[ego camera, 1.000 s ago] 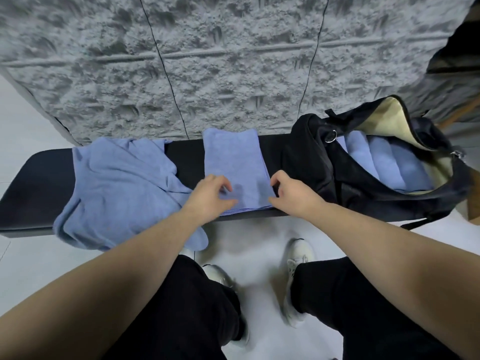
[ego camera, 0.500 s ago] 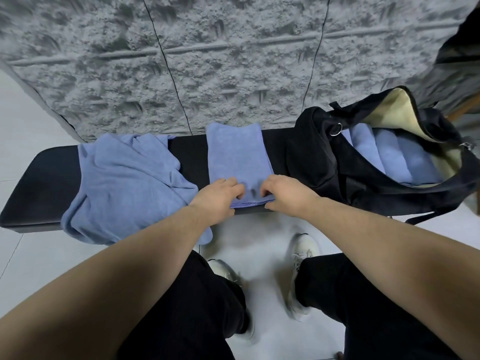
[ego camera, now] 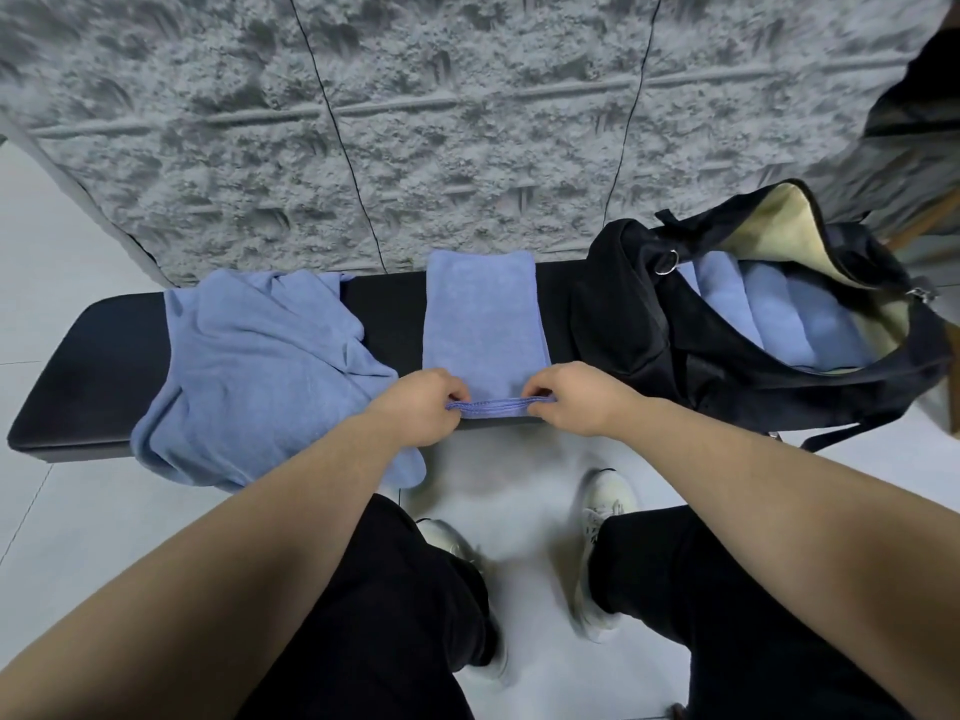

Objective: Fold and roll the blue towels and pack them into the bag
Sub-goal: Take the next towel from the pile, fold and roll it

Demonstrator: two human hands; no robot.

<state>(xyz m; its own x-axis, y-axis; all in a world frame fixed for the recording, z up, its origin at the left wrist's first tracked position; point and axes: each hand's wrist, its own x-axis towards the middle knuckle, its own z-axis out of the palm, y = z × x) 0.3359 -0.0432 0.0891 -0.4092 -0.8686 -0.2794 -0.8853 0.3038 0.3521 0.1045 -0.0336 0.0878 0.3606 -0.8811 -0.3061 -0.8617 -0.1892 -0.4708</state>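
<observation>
A folded blue towel (ego camera: 483,319) lies as a narrow strip across the black bench (ego camera: 98,366), its long side running away from me. My left hand (ego camera: 421,407) and my right hand (ego camera: 576,397) pinch its near edge at the two corners, and that edge is curled up into a thin first turn. To the left a heap of loose blue towels (ego camera: 249,371) hangs over the bench's front. On the right the black bag (ego camera: 649,324) stands open with several rolled blue towels (ego camera: 769,314) side by side in it.
A rough grey wall (ego camera: 415,122) rises right behind the bench. Pale floor tiles (ego camera: 62,511) lie in front of it, where my black trouser legs and white shoes (ego camera: 605,511) stand. A bag strap (ego camera: 831,439) hangs off the bench's right end.
Both hands slid from the strip's sides to its near edge, took hold of it and turned it up into a thin roll. The view has moved slightly.
</observation>
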